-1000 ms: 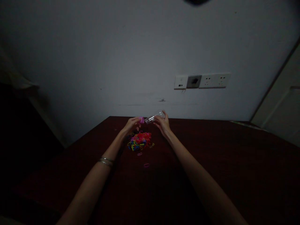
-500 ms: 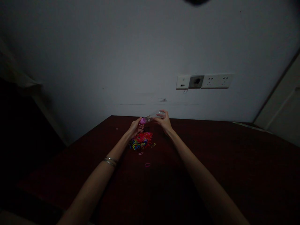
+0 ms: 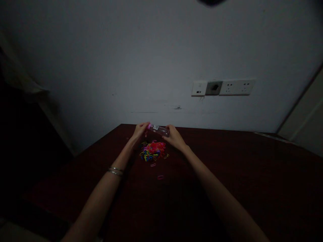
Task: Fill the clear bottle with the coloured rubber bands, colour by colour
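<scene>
A clear plastic bottle [image 3: 160, 131] with a pink cap [image 3: 149, 126] and a small label is held lengthwise between my hands, tipped slightly down to the right. My left hand [image 3: 140, 131] is closed around its pink-capped end. At the other end, the fingers of my right hand [image 3: 174, 137] grip the bottle's base. Just below the bottle lies a heap of small rubber bands [image 3: 153, 150] in red, pink, yellow, blue and green. A few loose bands lie nearer me, among them a pink rubber band [image 3: 160, 177].
All this is over a dark reddish-brown table [image 3: 227, 174] set against a pale wall [image 3: 151, 60]. A row of wall sockets [image 3: 237, 87] is fixed above the table at the right. A pale door or panel [image 3: 308, 117] stands at the far right, and the light is dim.
The bottle's left end has risen and its right end has dropped, so its slant is reversed. My left hand has moved slightly left and up, and my right hand lower.
</scene>
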Motion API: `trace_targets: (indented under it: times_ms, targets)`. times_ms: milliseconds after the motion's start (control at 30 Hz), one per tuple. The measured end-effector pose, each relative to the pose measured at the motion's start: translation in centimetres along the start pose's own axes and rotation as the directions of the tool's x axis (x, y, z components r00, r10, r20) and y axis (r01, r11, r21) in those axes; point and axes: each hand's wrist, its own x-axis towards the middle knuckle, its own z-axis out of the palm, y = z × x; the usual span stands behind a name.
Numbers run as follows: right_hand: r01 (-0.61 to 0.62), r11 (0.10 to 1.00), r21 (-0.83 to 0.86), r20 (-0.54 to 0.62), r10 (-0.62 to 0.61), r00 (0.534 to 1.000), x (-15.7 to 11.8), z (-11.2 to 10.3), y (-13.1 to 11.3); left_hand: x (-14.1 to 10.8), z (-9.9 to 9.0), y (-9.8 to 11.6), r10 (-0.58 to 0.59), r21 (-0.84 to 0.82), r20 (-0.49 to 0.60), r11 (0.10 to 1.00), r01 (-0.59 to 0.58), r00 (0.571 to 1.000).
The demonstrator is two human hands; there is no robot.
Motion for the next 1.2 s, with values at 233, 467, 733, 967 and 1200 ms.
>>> trace_targets:
  times_ms: [233, 467, 733, 967, 1200]
  targets:
    - [-0.037, 0.998, -0.057, -0.035, 0.035, 0.999, -0.7, 1.7, -0.1, 0.0, 0.2, 0.4, 0.034, 0.064, -0.076, 0.998, -0.029, 0.997]
    - [-0.402, 0.746, 0.531, 0.283, 0.291, 0.914, -0.4, 3.3, 1.6, -0.6, 0.4, 1.6, 0.057, 0.082, 0.033, 0.995, -0.059, 0.998]
    - [-0.608, 0.387, 0.693, 0.508, 0.336, 0.793, -0.6, 2.3, 0.6, -1.0, 0.6, 2.3, 0.054, -0.129, 0.055, 0.991, -0.046, 0.997]
    - [-0.598, 0.333, 0.729, 0.529, 0.28, 0.801, -0.3, 2.3, -0.3, -0.4, 0.5, 2.2, 0.083, -0.347, 0.141, 0.937, -0.03, 0.987]
    - [-0.586, 0.352, 0.73, 0.548, 0.211, 0.809, -0.3, 2.4, -1.2, -1.6, 2.3, 3.4, 0.132, -0.464, 0.17, 0.885, -0.039, 0.977]
